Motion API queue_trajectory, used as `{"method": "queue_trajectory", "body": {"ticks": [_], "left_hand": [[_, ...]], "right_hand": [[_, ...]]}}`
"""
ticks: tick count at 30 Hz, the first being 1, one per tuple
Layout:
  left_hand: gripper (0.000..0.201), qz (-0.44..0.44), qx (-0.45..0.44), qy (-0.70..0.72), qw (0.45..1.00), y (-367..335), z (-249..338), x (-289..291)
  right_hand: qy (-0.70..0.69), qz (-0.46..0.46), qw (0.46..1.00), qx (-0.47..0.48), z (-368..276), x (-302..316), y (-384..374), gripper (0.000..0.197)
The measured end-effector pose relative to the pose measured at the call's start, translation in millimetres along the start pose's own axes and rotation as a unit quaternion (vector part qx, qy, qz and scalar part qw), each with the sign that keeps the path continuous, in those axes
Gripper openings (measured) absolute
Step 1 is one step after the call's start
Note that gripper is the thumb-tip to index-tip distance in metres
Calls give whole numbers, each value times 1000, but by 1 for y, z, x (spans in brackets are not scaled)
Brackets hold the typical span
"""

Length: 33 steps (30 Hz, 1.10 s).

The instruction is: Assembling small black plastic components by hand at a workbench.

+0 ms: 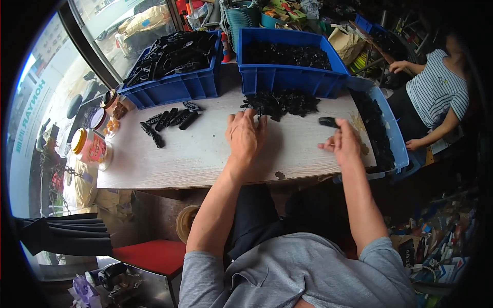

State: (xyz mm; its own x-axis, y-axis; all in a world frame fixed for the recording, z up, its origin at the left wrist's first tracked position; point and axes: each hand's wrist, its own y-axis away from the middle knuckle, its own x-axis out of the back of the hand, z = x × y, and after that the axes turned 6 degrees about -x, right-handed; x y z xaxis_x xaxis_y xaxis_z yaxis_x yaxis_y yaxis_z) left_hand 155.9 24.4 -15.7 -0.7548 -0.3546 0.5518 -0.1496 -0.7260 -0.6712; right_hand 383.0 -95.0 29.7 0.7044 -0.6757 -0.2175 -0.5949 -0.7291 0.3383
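Black and glossy, an elongated piece is jutting from the right hand at the right part of the counter; its long axis is running roughly sideways, its free end pointing left. The right fingers are pinching its other end. The left hand is reaching to the near edge of a black heap, its fingers bending downward; whether they are gripping anything, I cannot tell. Further left, a group of black pieces is lying on the counter, most slanting up toward the right, one leaning the opposite way.
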Motion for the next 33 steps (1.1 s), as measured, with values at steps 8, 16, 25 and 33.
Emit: {"method": "queue_trajectory", "body": {"ticks": [8, 16, 25, 33], "left_hand": [[15, -86, -53, -88, 991, 0, -1, -16], [13, -71, -75, 7, 995, 9, -2, -6], [11, -106, 355, 562, 740, 21, 9, 34], [13, -103, 381, 590, 704, 38, 20, 46]], "right_hand": [[-51, 156, 986, 22, -35, 49, -37, 45], [37, -12, 999, -34, 9, -6, -10, 26], [82, -176, 979, -68, 31, -52, 18, 20], [72, -285, 955, -42, 48, -76, 22, 26]]}}
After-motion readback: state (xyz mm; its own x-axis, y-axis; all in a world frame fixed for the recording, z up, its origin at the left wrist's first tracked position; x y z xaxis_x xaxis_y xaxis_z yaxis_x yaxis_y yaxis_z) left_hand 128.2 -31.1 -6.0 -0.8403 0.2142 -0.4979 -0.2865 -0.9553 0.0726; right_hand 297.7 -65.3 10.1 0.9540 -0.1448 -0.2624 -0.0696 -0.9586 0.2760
